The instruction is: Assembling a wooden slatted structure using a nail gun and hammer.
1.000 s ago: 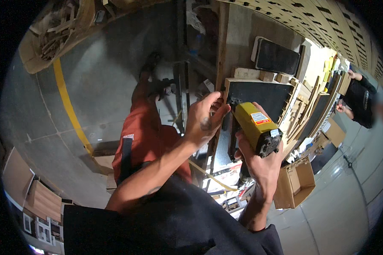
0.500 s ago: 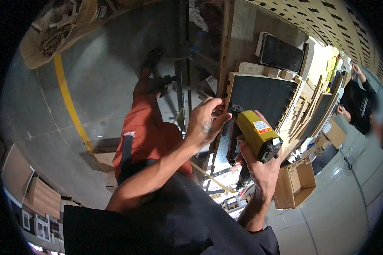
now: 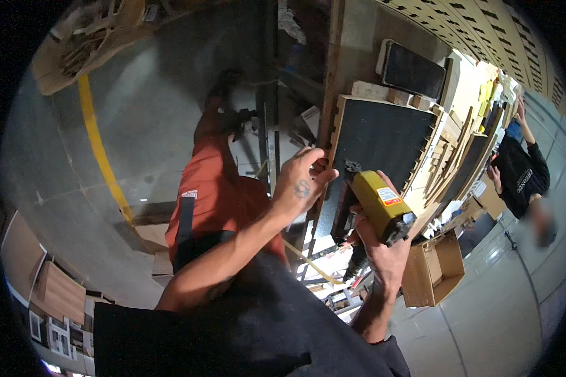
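Head view: my right hand [image 3: 383,251] is closed around yellow nailer [image 3: 378,204], prob. heavy; left hand [image 3: 303,185] pinches stiff dark panel [image 3: 374,141] at edge.

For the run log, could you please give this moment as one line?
left hand: on dark panel edge | right hand: gripping yellow power tool | tool nose: against panel

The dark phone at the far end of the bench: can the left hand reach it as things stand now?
Probably yes: the left hand rests on the black panel's near edge, and nothing stands between it and the phone.
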